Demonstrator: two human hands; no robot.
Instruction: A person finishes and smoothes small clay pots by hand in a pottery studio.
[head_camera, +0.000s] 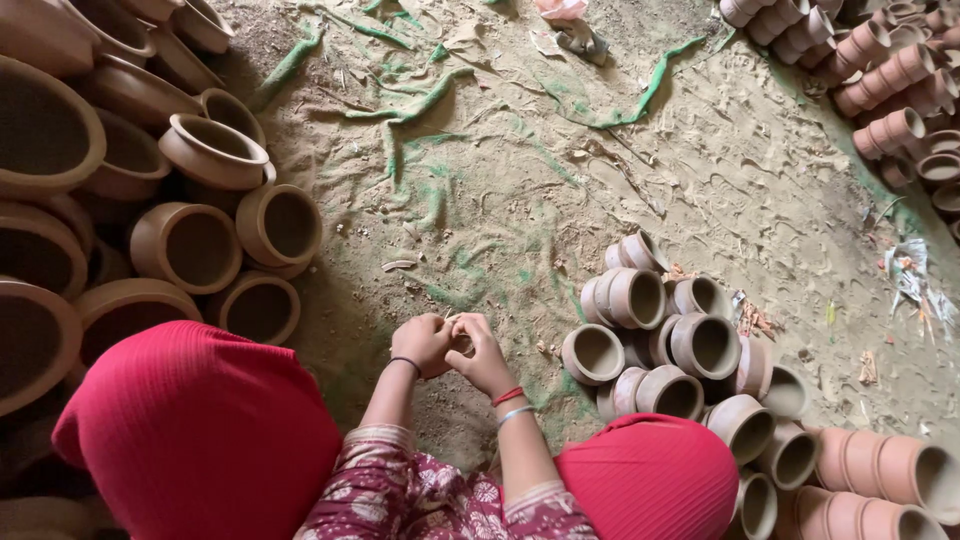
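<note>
My left hand (424, 342), a dark thread on its wrist, and my right hand (483, 355), with a red and a pale bangle, meet above the sandy ground (520, 180) between my red-clad knees. Together the fingers pinch a small pale object (451, 319); it is too small to identify. Just right of my hands lies a heap of small clay pots (640, 300) on their sides, mouths facing me. The closest of these little pots (592, 353) is about a hand's width from my right hand.
Large clay pots (190, 245) are stacked along the left. Rows of small clay pots (885, 85) fill the top right corner, and more lie at the bottom right (880, 465). Green streaks (420, 100), paper scraps (910, 270) and debris are scattered over the sand.
</note>
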